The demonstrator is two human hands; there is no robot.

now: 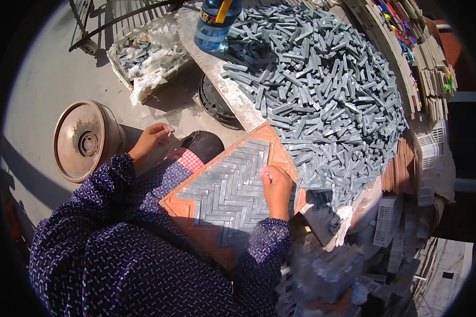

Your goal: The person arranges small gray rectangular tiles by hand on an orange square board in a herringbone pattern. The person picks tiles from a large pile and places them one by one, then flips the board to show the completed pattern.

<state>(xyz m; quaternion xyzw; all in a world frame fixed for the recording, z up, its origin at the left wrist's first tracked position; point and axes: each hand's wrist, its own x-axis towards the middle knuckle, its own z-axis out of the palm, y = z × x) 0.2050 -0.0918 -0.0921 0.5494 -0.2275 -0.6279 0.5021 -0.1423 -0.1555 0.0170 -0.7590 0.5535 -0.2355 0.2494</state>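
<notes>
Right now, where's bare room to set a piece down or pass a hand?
Free: orange tray corners around the laid grey herringbone strips; bare floor between metal disc and plastic-lined box. Crowded: loose strip pile covers the bench by the right hand; crates beyond. Left hand rests on the lap.

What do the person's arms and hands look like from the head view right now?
Both arms wear long, loose sleeves of dark navy fabric scattered with small white and pink dashes, gathered at the wrists. The left hand and right hand are bare: no gloves, and no rings, watch or bracelets that I can make out.
</notes>
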